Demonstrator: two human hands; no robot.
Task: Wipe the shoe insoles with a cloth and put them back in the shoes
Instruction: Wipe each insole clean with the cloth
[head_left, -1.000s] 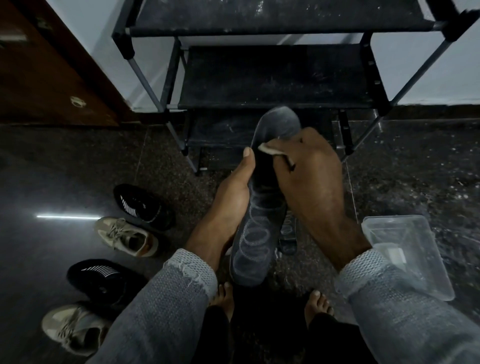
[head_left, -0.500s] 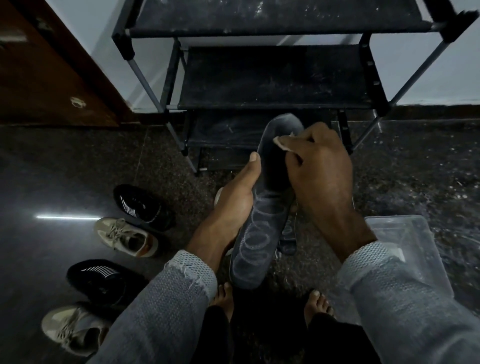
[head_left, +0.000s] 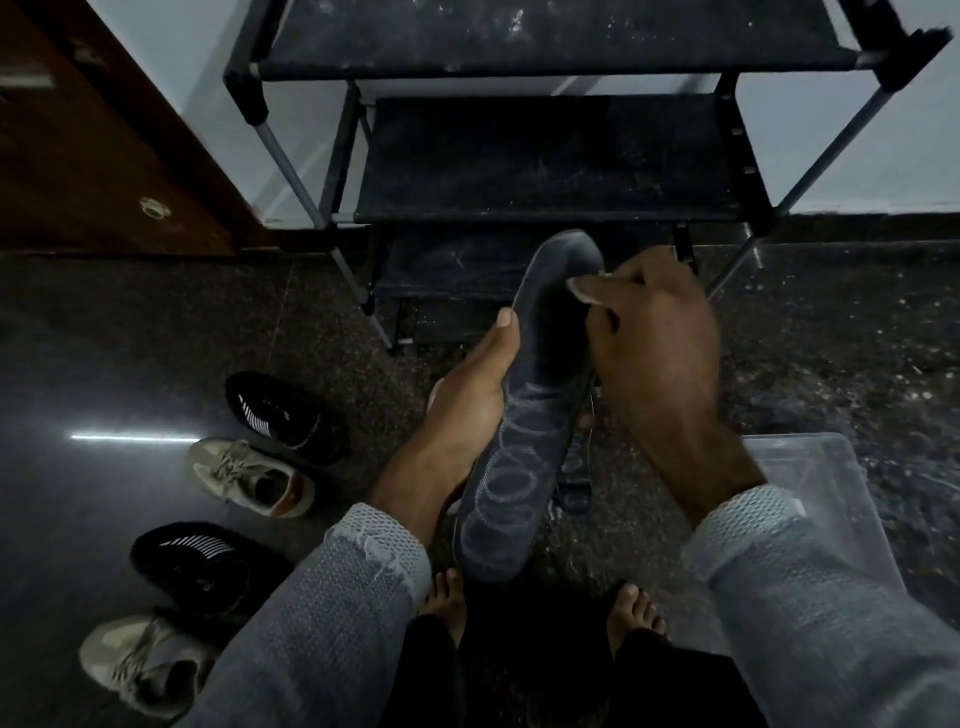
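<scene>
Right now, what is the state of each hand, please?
Left hand: holds the dark insole, thumb along its edge.
Right hand: fingers curled, pinching the pale cloth against the insole.

shoe rack (head_left: 545, 156) ahead, shoes (head_left: 254, 475) left, plastic tub (head_left: 810, 499) right

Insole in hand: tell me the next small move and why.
Probably draw the cloth back down the insole toward its heel. The right hand pinches it near the toe end, while the left hand holds the insole's edge.
</scene>
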